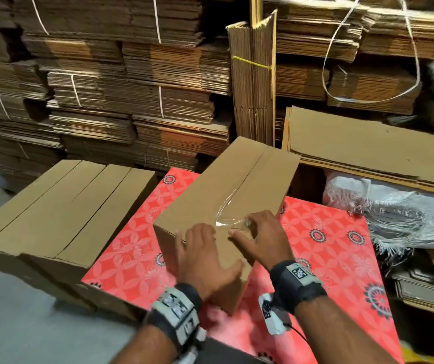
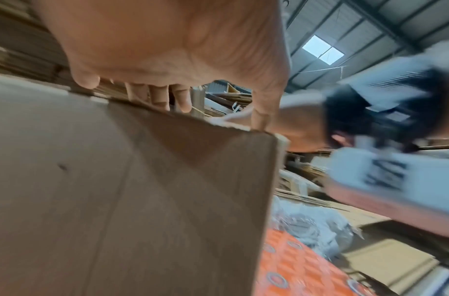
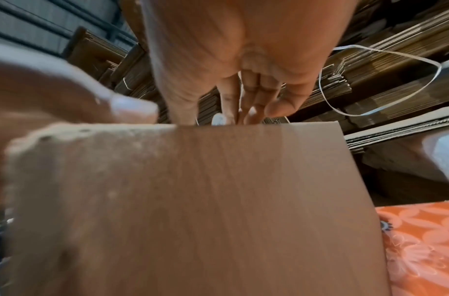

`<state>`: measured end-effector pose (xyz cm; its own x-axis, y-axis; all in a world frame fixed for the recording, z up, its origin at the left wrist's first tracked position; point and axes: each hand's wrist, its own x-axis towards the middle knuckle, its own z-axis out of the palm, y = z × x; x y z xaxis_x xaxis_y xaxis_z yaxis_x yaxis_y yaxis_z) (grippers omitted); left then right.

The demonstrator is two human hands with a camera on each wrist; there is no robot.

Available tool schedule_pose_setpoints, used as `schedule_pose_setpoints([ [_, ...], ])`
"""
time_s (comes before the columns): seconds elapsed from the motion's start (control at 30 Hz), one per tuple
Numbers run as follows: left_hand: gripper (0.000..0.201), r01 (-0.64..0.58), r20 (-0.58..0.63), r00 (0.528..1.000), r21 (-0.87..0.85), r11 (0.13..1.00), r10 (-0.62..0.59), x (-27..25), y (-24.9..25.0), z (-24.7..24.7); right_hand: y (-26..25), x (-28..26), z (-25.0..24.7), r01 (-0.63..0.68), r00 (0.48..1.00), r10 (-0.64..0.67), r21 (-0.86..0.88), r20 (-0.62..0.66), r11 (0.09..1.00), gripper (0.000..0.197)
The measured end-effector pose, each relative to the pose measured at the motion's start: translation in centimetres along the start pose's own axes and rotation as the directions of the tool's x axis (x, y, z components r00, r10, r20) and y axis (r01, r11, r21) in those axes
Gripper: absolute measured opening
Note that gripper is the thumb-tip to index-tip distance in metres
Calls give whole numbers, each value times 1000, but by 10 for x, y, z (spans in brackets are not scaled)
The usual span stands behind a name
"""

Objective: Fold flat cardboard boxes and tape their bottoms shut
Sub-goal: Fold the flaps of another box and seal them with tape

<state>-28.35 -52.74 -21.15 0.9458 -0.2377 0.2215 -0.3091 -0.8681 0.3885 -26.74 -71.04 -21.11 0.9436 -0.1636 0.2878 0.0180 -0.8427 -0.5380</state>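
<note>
A brown cardboard box (image 1: 223, 179) lies on the red patterned table (image 1: 329, 245), closed flaps facing up. A strip of clear tape (image 1: 226, 203) runs along the seam and wrinkles at the near end. My left hand (image 1: 205, 256) lies over the box's near edge, fingers on top and thumb across the end face. My right hand (image 1: 260, 237) rests on top beside it, its fairly straight fingertips pressing on the wrinkled tape end. The left wrist view shows the left hand (image 2: 167, 50) above the box wall (image 2: 117, 200). The right wrist view shows the right hand (image 3: 243, 60) touching the box's top edge (image 3: 193, 200).
Several folded boxes (image 1: 53, 206) stand in a row at the table's left. Bundled flat cardboard (image 1: 105, 88) is stacked high behind. Flat sheets (image 1: 368, 148) and white woven sacks (image 1: 394, 214) lie to the right. A loose white strap (image 1: 407, 48) hangs at the upper right.
</note>
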Motion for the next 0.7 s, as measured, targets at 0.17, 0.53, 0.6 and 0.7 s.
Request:
schedule_pose_setpoints([
  [0.17, 102, -21, 82, 997, 101, 995, 13, -7, -1, 10, -10, 23, -1, -4, 999, 4, 6, 41, 1000, 19],
  [0.53, 125, -198, 603, 778, -28, 980, 174, 74, -158, -76, -43, 43, 23, -80, 995, 84, 77, -52, 994, 21],
  [0.6, 141, -204, 611, 781, 54, 977, 130, 83, -142, -83, -54, 52, 29, -96, 995, 96, -14, -9, 995, 32],
  [0.7, 159, -120, 590, 807, 113, 986, 31, 70, -106, -71, -71, 68, 40, -71, 992, 81, -104, 96, 992, 35],
])
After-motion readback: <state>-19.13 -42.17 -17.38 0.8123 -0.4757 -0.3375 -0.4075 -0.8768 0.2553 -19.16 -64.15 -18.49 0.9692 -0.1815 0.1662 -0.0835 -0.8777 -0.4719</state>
